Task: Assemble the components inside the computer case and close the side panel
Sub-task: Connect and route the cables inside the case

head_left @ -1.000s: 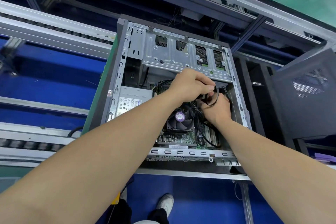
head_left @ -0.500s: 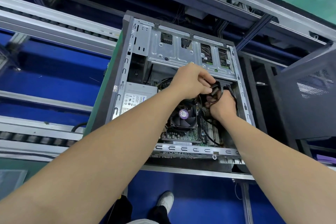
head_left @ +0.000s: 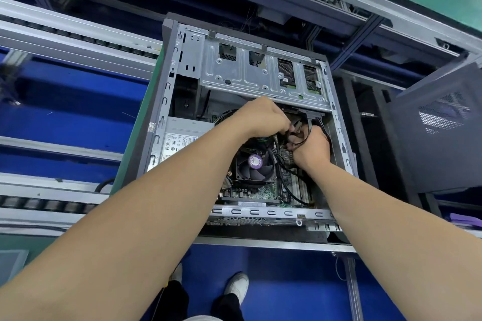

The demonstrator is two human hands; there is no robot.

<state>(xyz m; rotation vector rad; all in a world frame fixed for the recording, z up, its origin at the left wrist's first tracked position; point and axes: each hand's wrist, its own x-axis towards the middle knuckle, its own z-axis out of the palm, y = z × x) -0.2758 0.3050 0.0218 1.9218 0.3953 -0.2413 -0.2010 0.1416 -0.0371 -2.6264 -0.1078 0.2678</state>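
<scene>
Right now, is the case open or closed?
Open: inside the case the fan shows, and a dark panel stands apart on the right.

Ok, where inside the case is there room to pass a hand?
The dark bay between drive cage, power supply and the case left wall looks mostly free. Crowded: cables bunched between left hand and right hand, above the fan.

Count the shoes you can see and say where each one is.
2. One shoe stands on the blue floor below the case; the other shoe is just left of it, mostly hidden behind the left arm.
</scene>
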